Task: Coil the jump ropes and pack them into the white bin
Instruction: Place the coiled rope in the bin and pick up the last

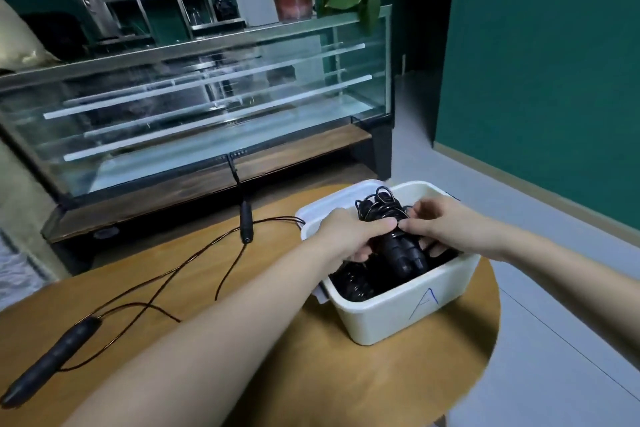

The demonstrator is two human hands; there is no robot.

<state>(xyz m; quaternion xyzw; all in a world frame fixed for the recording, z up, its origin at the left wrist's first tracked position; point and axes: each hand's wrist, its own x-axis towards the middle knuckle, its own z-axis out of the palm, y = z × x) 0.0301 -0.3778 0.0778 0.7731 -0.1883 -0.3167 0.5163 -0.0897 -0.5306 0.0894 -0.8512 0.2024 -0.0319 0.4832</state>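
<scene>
A big glass display case (207,107) is seen behind a round wooden table (311,374). A white bin (398,315) marked with a blue letter A is set on the table's right side. A loose jump rope (156,288) is spread on the table to the left of the bin, with one black handle (48,360) near the front edge. A coiled jump rope (394,236) is held over the bin. It is gripped by the left hand (349,236) and pinched by the right hand (436,222). More black rope is packed inside the bin.
</scene>
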